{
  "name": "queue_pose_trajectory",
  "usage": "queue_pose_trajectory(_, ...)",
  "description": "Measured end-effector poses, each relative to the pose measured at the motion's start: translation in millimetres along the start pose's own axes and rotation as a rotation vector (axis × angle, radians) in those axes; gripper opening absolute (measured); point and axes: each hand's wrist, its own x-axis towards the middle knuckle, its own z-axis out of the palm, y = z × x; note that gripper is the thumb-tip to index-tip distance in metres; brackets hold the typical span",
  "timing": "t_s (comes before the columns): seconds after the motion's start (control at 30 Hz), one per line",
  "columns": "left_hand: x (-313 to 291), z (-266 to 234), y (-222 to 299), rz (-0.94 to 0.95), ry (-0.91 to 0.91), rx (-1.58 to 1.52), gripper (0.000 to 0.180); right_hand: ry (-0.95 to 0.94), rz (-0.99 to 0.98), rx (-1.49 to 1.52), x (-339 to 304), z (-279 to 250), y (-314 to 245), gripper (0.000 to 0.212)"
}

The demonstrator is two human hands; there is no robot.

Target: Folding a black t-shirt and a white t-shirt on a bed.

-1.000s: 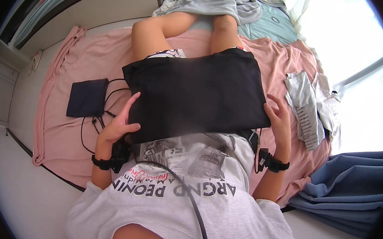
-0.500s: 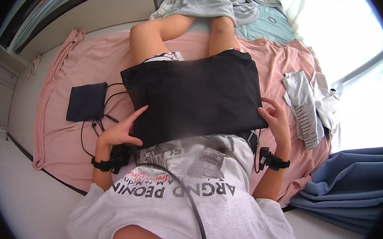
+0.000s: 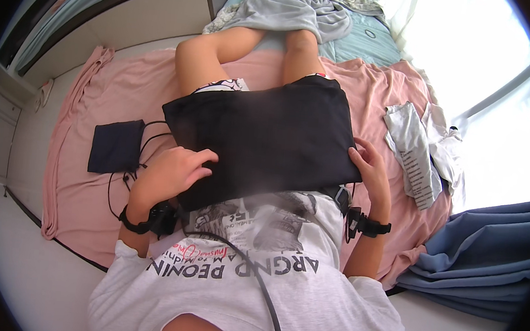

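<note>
A black folded cloth (image 3: 273, 135), perhaps a garment, lies spread flat over my lap and thighs. My left hand (image 3: 180, 170) is over its left side, back of the hand up. The index finger and thumb stick out apart from each other above the fabric, and nothing shows between them. At the cloth's right edge is my right hand (image 3: 372, 169). Its thumb and index finger are apart, with the tips touching the edge, while its other fingers are partly hidden. Black straps with small devices circle both wrists.
A pink blanket (image 3: 111, 216) covers the bed under me. On my left lies a dark flat pouch (image 3: 116, 146) with black cables. Grey and white clothes (image 3: 412, 155) lie on the right, near a blue curtain (image 3: 475, 257). A grey blanket (image 3: 283, 11) covers my lower legs. A thick cable crosses my shirt.
My left hand has moved up and right onto the black cloth, its fingers turning from spread along the edge to pointing right. My right hand stays at the right edge.
</note>
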Motion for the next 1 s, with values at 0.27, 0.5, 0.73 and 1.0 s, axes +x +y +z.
queue_pose_trajectory(0.27, 25, 7, 10, 0.172, 0.014, 0.104, 0.018, 0.081, -0.167, -0.092, 0, -2, -5, 0.052)
queue_pose_trajectory(0.5, 60, 17, 25, 0.379, 0.123, 0.02, 0.06, 0.135, -0.085, -0.051, 10, -2, -26, 0.069)
queue_pose_trajectory(0.73, 71, 49, 23, 0.408, -0.105, 0.078, 0.064, -0.069, -0.105, 0.221, 37, -9, -63, 0.079)
queue_pose_trajectory(1.0, 92, 56, 35, 0.391, -0.117, 0.11, 0.069, -0.108, -0.253, 0.159, 44, -15, -135, 0.085)
